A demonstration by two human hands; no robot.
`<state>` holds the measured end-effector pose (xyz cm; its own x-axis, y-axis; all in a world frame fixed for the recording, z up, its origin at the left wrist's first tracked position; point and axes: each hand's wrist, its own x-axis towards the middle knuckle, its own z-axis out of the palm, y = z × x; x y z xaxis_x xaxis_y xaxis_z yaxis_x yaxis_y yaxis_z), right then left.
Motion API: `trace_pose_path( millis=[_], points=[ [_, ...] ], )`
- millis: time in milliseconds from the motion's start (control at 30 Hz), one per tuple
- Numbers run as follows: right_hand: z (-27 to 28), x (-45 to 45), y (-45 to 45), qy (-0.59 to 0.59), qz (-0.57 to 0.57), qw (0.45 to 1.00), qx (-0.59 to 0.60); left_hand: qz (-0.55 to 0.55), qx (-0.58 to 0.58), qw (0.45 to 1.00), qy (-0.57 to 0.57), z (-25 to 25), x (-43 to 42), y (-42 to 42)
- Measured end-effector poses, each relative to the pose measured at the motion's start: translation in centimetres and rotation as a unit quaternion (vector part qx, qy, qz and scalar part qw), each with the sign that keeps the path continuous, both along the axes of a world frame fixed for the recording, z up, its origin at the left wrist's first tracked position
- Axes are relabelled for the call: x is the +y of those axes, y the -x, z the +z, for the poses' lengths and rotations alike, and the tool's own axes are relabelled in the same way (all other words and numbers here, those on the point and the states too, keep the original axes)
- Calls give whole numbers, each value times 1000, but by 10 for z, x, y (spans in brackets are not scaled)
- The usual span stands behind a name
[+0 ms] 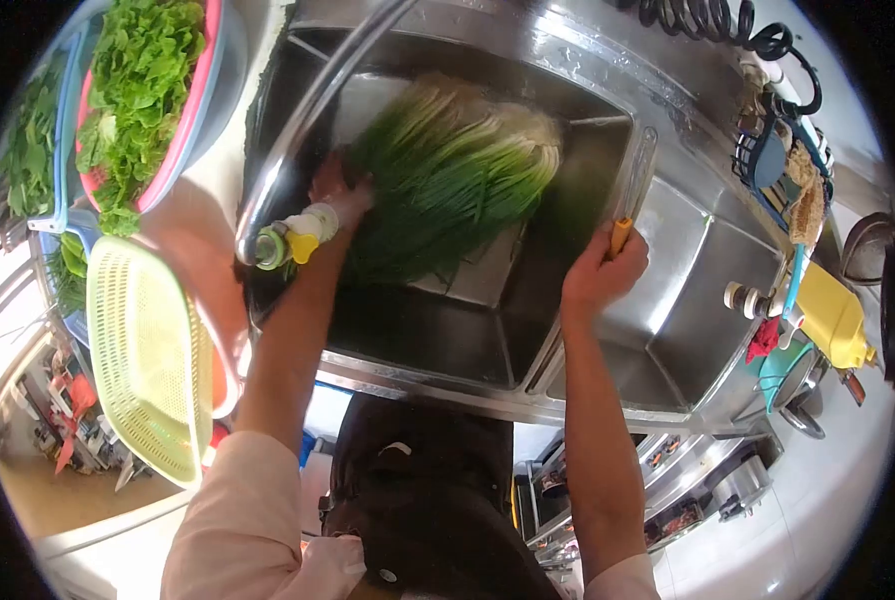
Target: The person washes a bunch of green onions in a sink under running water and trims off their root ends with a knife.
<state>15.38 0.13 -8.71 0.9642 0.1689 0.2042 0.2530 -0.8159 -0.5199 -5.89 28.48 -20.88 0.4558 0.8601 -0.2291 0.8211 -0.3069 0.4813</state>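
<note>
1. The right hand [609, 268] has its fingers clamped around the orange handle [621, 234] of a slim tool; its metal part [641, 165] runs on past the grip.
2. That tool's long axis runs away from the person, leaning slightly right, with its tip at the far side. It lies along and over the divider [545, 362] between two basins; whether it touches the steel I cannot tell.
3. The left hand [339, 195] is at the leafy left edge of the green onions [457, 170], blurred; I cannot tell whether its fingers are apart or closed on leaves.
4. The green onions lie in the left basin [417, 330]. Their pale root ends point to the far right, the dark leaves fan toward the near left, so the long axis slants across the basin.
5. Bare steel shows between the leaves and the near wall, and between the bundle and the divider.
6. The tap [312, 110] arches over the left edge, its yellow-levered nozzle [302, 246] overlapping the left wrist in view, narrowing room there.
7. The right basin [732, 280] offers open steel beside the right hand.
8. Left, a table [235, 140] carries lettuce [147, 80] and a pale green colander [107, 340].
</note>
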Motion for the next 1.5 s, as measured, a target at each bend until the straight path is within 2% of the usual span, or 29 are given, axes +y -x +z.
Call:
trace_pose_path(
  millis=[67,167,233,300,367,433,567,700,800,867,900,1000,1100,1200,1267,1400,1467,1500],
  points=[
    [2,1,0,-1,3,1000,-1,-15,-62,984,-166,-39,-30,19],
    [0,-2,0,10,10,1000,-17,61,-178,979,-74,6,-63,11],
    [-1,0,-1,6,16,999,-31,198,-113,957,177,17,-88,27],
    [-1,2,-1,-11,17,999,-47,202,-178,956,114,69,-122,20],
    [0,3,0,-5,13,999,-29,217,-323,921,6,117,-137,10],
    [2,-1,-1,6,16,999,-31,208,-336,918,-39,159,-130,9],
    [1,-1,-2,20,28,998,-53,89,-427,896,-80,223,-103,-18],
    [-2,-2,-4,14,33,997,-63,157,-429,889,-30,218,-134,-26],
    [5,2,-1,19,29,998,-48,66,-402,912,-49,217,-146,-16],
    [2,1,-1,14,39,997,-62,78,-424,901,-41,211,-135,-12],
    [1,0,-2,12,43,997,-70,92,-398,911,-57,212,-133,-10],
    [-1,0,-2,10,31,996,-80,133,-418,897,50,208,-133,-7],
    [-1,-2,-1,22,30,998,-41,179,-402,894,83,185,-140,-5],
    [0,-3,-3,14,33,999,-24,210,-410,877,133,194,-136,-14],
    [-3,-4,-3,18,31,999,-36,198,-421,882,72,192,-130,-16],
    [-3,-2,-3,7,22,999,-36,184,-408,892,60,184,-122,-11],
    [-2,-3,-4,14,27,999,-24,207,-446,866,93,180,-130,-17],
    [-1,-4,-4,19,30,999,-18,197,-392,885,157,161,-137,-6]
  ],
)
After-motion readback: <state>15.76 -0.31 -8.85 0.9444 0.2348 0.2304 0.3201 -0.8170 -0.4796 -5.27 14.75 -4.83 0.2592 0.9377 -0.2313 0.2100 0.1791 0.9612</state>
